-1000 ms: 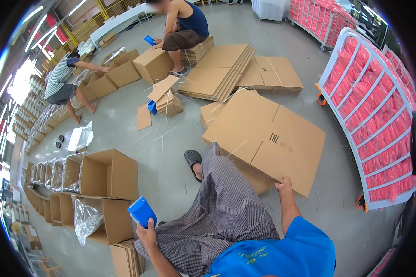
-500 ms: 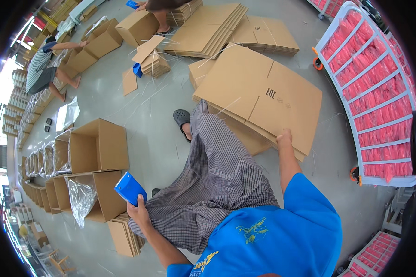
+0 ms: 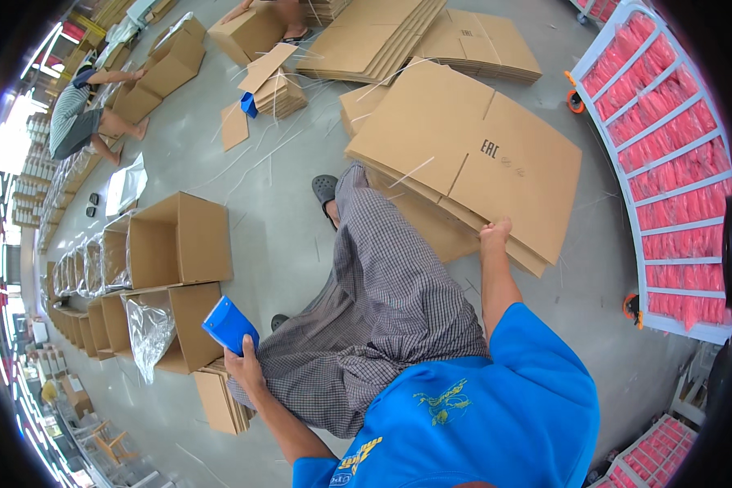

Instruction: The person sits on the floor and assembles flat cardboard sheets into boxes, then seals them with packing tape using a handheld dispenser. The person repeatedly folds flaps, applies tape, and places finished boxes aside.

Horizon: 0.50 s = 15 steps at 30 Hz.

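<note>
My left hand (image 3: 246,364) is closed around a blue tape dispenser (image 3: 230,325) with a pale front edge, held up beside my left knee. To its left stands an open carton (image 3: 195,325) with a clear plastic liner hanging out. My right hand (image 3: 496,232) is closed on the near edge of a flattened cardboard carton (image 3: 472,154), the top one of a slanted stack in front of my right side. The fingers under that edge are hidden. Another flattened carton (image 3: 431,224) lies lower, partly covered by the stack.
Open lined cartons (image 3: 179,236) form a long row at left. More flattened cartons (image 3: 366,37) lie ahead, with loose white straps (image 3: 272,154) on the floor. A wheeled rack (image 3: 667,163) of pink bagged goods stands at right. Two other people (image 3: 77,122) work at far left and ahead.
My view has shifted slightly, so the surroundings appear a little moved. My right hand remains at the carton's near edge, and my left hand still holds the blue tape dispenser.
</note>
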Tool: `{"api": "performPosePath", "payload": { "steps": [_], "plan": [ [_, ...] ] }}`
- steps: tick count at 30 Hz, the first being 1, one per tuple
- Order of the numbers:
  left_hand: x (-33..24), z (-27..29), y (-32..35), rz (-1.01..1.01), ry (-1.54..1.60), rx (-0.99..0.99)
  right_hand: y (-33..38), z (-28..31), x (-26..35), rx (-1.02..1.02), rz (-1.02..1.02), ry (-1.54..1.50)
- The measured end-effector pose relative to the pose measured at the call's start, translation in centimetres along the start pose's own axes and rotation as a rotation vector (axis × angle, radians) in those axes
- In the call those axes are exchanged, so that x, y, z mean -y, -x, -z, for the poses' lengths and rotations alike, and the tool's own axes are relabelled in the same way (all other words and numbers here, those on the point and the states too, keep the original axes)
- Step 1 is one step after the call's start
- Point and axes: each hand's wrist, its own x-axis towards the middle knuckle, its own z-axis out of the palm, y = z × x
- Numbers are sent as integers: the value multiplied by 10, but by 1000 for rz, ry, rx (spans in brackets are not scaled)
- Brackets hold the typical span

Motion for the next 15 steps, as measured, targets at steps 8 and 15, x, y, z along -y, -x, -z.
{"api": "performPosePath", "payload": {
  "steps": [8,15],
  "plan": [
    [5,2,1,24,-158,-76,-14,-15,54,341,100,142],
    [16,2,-8,-2,-255,-126,66,-58,105,951,159,175]
  ]
}}
